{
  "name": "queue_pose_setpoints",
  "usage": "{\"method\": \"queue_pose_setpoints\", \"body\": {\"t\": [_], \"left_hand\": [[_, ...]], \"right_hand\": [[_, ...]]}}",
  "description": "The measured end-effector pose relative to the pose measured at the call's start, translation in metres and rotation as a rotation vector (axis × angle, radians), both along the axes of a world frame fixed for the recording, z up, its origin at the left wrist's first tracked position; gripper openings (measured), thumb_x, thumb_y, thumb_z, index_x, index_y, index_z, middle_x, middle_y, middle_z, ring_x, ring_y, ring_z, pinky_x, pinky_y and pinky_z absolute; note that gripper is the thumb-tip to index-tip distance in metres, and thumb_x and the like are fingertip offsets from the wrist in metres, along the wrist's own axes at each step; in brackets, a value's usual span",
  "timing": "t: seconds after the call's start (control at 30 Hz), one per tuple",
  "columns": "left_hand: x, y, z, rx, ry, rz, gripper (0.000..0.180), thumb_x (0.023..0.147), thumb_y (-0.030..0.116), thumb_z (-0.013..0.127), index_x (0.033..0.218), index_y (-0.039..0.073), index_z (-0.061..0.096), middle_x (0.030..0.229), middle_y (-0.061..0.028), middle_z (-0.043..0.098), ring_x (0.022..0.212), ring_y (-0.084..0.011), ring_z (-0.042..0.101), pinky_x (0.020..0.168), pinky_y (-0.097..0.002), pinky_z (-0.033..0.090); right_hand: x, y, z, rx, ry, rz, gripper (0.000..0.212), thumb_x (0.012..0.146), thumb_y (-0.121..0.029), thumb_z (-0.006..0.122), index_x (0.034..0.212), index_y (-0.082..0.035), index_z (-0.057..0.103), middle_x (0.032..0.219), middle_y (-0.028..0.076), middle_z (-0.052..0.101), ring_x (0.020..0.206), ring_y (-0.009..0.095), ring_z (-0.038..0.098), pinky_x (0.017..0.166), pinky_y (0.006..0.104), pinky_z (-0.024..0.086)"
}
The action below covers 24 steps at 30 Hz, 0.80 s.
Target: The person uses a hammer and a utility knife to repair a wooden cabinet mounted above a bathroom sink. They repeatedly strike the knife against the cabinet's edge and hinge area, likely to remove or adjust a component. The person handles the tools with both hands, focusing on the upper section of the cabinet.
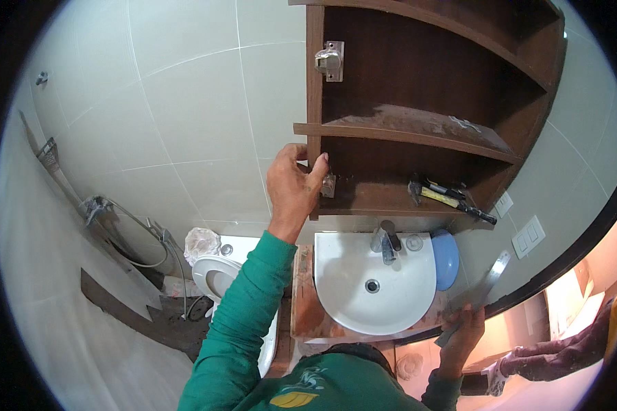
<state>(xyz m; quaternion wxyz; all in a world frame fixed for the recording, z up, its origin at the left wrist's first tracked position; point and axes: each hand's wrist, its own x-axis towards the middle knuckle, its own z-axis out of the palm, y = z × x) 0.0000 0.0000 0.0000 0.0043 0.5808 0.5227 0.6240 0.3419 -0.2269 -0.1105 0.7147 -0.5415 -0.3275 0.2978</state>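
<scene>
I have the left grip [295, 181] clamped on the left side board of a dark brown, wood-grained, open-fronted cabinet [418, 65], thumb in front and fingers round the outer side. The cabinet is against the pale grey tiled wall [192, 123], above a white, round-fronted basin [343, 274]. Its inside is a deep reddish brown, and the front edges of its boards are a lighter brown. A grey film of dust covers part of the middle shelf [418, 123], with some whitish marks towards its right end. I can see two silvery metal hinges on the left board: the upper hinge [330, 61] in the compartment above that shelf, the lower hinge [328, 185] just beside my thumb. In the lower compartment lies a hammer with a yellow and black handle [440, 198], its black end reaching past the front edge; a slim dark tool [445, 187] lies just behind it.

My right grip [463, 332] is closed round a flat, silvery metal strip [495, 275] with a rounded tip, slanting up and away to the right of the basin, well apart from the cabinet.
</scene>
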Motion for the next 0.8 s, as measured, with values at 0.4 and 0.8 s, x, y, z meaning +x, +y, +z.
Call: {"method": "queue_pose_setpoints", "body": {"t": [0.4,0.8], "left_hand": [[0.013,-0.004,0.026,0.024,-0.154,-0.077,0.028,0.097,0.022,0.083,0.099,-0.004,0.073,0.081,-0.0094,0.075,0.072,-0.0130,0.069,0.067,-0.0316,0.056],[-0.013,0.006,-0.029,-0.022,-0.191,-0.176,0.029,0.097,0.025,0.085,0.098,-0.003,0.077,0.082,-0.0035,0.074,0.074,-0.0095,0.065,0.070,-0.0271,0.053]], "right_hand": [[0.012,0.024,-0.021,-0.234,-0.127,0.250,0.021,0.110,-0.015,0.058,0.122,0.002,0.065,0.086,0.006,0.071,0.066,0.014,0.065,0.065,0.0290,0.053],[0.023,0.084,0.027,0.026,-0.905,0.387,0.035,0.092,-0.014,0.082,0.123,-0.002,0.073,0.097,0.016,0.071,0.085,0.030,0.072,0.077,0.0402,0.057]]}}
